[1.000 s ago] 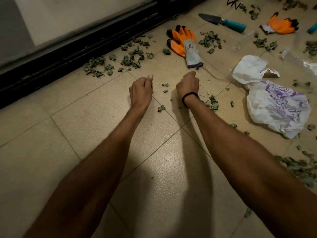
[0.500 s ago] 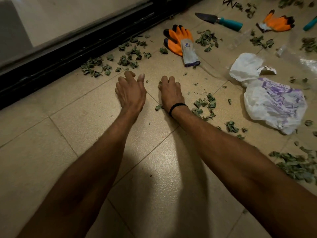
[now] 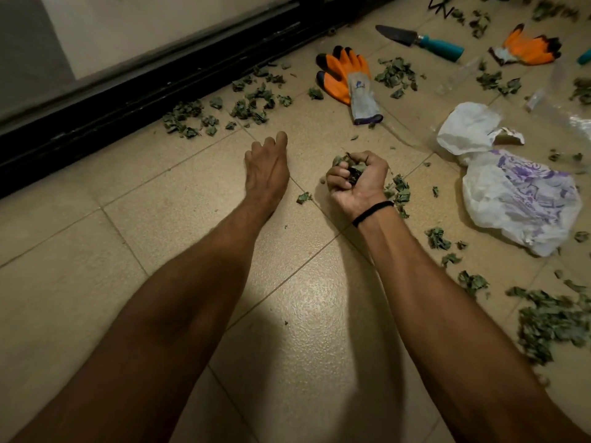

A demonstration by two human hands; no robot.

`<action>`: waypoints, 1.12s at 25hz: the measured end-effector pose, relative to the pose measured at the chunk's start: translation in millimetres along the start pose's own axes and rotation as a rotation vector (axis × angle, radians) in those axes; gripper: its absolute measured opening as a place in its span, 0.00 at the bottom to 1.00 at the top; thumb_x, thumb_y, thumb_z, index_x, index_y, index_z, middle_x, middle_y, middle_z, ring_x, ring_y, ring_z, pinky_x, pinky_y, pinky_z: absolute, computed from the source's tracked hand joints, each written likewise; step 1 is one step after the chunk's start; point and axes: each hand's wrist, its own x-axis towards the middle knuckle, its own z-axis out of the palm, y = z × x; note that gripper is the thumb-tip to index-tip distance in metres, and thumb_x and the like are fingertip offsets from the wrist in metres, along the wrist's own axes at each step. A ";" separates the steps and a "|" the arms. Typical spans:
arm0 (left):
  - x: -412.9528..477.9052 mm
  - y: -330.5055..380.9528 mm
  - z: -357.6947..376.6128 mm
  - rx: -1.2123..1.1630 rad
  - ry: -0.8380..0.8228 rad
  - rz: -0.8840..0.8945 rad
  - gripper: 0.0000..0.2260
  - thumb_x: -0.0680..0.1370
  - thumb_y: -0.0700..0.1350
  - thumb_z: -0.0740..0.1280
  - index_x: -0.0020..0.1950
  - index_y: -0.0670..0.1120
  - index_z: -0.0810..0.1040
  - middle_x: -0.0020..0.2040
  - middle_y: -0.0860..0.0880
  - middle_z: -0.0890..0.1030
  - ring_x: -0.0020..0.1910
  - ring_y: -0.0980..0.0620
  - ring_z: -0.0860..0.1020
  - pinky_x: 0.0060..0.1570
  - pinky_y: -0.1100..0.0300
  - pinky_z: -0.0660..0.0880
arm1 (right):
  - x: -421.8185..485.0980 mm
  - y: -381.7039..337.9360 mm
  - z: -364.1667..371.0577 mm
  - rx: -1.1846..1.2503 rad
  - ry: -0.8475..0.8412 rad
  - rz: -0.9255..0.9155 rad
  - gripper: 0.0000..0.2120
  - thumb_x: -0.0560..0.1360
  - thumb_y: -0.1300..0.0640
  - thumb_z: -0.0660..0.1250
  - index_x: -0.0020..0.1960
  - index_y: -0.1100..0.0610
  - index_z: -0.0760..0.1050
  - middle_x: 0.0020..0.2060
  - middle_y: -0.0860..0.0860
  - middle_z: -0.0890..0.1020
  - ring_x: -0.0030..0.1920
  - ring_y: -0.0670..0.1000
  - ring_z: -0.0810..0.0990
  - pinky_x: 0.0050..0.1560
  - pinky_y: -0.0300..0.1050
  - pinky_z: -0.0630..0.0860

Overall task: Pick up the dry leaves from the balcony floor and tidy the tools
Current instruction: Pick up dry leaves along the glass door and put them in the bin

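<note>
1. Whereas both palms lie flat on the tiles half a second back, the head view now has the right hand (image 3: 358, 179) rolled palm-up and clenched tight around a clump of dry leaves (image 3: 354, 169), with bits poking out between the fingers.
2. Left hand (image 3: 267, 169) hasn't really gone anywhere. It rests on the floor (image 3: 128, 251) just beside the right one, fingers loosely bent, nothing in it.
3. Plenty of leaf is still down: some scraps (image 3: 398, 191) right by the right wrist, a scattered line (image 3: 249, 103) along the black door track, and a big heap (image 3: 550, 321) at lower right.
4. So that's one handful grabbed — my guess is it goes into the white and purple plastic bag (image 3: 524, 203) lying near the right hand, though nothing's in it yet that I can see.
5. Tools look untouched: the orange glove (image 3: 347, 76), the trowel (image 3: 419, 41) and a second glove (image 3: 527, 47) all sit farther out on the tiles, well apart from both hands — tidying hasn't started.
</note>
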 end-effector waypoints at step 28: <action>-86.3 12.8 -8.4 -0.047 -0.041 0.183 0.10 0.83 0.50 0.62 0.55 0.44 0.75 0.47 0.44 0.76 0.45 0.48 0.70 0.46 0.53 0.68 | 7.7 16.2 -17.0 -1.279 0.341 -0.473 0.13 0.81 0.54 0.62 0.40 0.58 0.75 0.37 0.52 0.80 0.35 0.49 0.75 0.34 0.41 0.71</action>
